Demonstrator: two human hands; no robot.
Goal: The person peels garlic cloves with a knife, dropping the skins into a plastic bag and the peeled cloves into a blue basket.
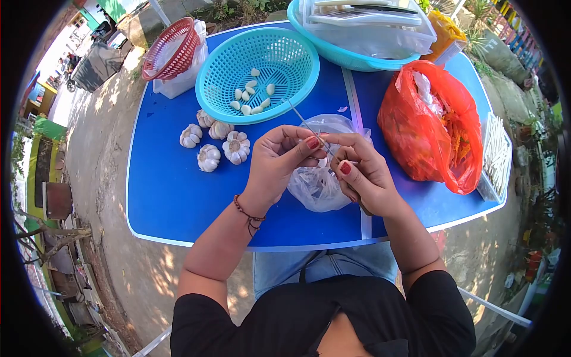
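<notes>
Outdoors on the blue folding table [172, 196], your left hand [279, 157] pinches a small garlic clove [322, 162] while your right hand [366, 175] grips a thin-bladed knife [306, 127] against it, above a clear plastic bag [315, 184]. About ten peeled cloves lie in the turquoise plastic basket [297, 77]; five whole white garlic bulbs [214, 146] wait beside it, so most peeling seems left.
</notes>
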